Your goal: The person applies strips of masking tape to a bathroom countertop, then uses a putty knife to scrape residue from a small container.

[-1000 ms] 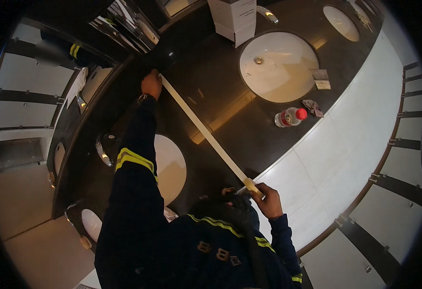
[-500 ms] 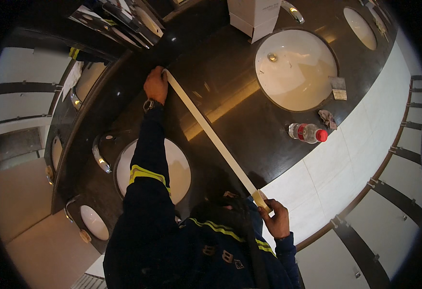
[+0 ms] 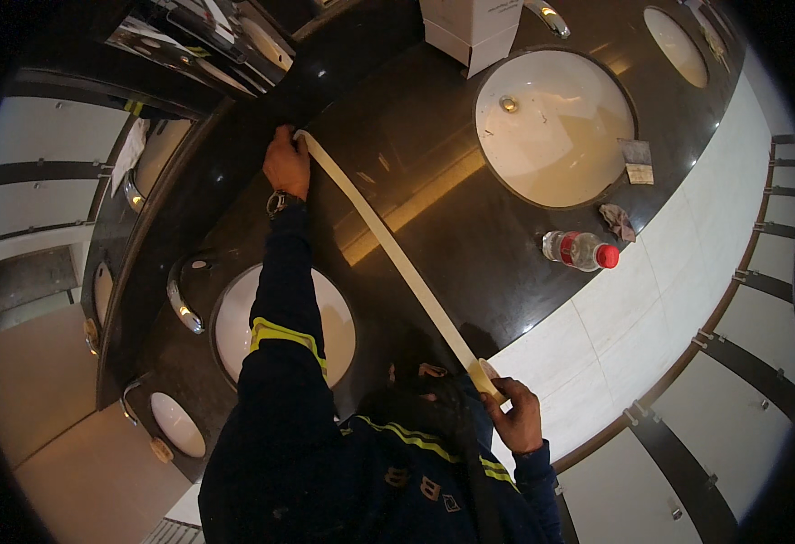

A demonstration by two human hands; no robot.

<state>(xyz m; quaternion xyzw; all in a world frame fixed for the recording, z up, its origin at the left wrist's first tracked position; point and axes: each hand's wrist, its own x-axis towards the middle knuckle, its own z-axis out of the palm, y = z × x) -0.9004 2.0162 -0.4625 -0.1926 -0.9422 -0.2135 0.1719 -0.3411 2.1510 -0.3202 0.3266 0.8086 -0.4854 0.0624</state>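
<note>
My left hand [image 3: 287, 165], wearing a wristwatch, is closed on the far end of a pale strip of masking tape [image 3: 392, 247] at the back edge of the dark counter [image 3: 452, 281]. The strip stretches straight and diagonally across the counter between two sinks. At its near end, by the counter's front edge, my right hand [image 3: 519, 417] grips the tape roll [image 3: 491, 379] between thumb and fingers. My left forearm passes over the left white sink [image 3: 336, 317]. Whether the strip touches the counter along its length I cannot tell.
A clear bottle with a red cap [image 3: 581, 250] lies near the front edge, beside a crumpled rag [image 3: 617, 222] and a small flat piece [image 3: 636, 161] on the rim of the right sink [image 3: 552, 181]. A white box [image 3: 475, 32] and chrome taps [image 3: 183, 306] stand farther back.
My left hand and the tape's far end have shifted slightly to the left. The right hand keeps its hold on the roll, nearly in place. The view has moved a little.
</note>
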